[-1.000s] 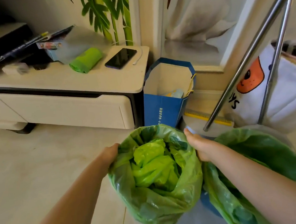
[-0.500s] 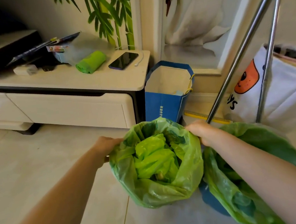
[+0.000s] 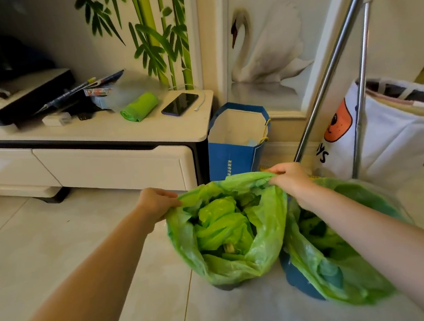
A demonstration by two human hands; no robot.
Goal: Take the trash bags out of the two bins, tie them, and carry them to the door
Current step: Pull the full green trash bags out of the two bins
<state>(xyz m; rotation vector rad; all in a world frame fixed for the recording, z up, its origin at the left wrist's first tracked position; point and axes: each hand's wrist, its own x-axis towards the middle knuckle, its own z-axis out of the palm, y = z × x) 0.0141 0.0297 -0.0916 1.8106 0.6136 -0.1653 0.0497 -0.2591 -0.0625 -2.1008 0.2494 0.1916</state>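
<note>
Fingers (image 3: 166, 192) of the left hand (image 3: 155, 203) are clenched on the left edge of the near green trash bag (image 3: 241, 261); the right hand (image 3: 291, 179) pinches the far right part of the same rim. The mouth of this bag is stretched between both hands and stands open, showing crumpled green plastic and scraps inside. The bag's lower part sits over a dark bin (image 3: 227, 286), of which only a sliver shows at the base; whether the bag is lifted clear cannot be told.

Just beside it on the right, touching it, stands a second green trash bag (image 3: 327, 265) in a blue bin (image 3: 295, 279), partly hidden by the right forearm.

Both bins rest on a pale tiled floor (image 3: 46, 248). Behind them stands a blue paper bag (image 3: 233, 155), open at the top, against the end of a low white cabinet (image 3: 118, 166). On the cabinet top lie a roll of green bags (image 3: 138, 108) and a dark phone (image 3: 179, 104), side by side. To the right, slanted metal rails (image 3: 327, 76) pass in front of a white fabric bag (image 3: 397, 137) with an orange print.
</note>
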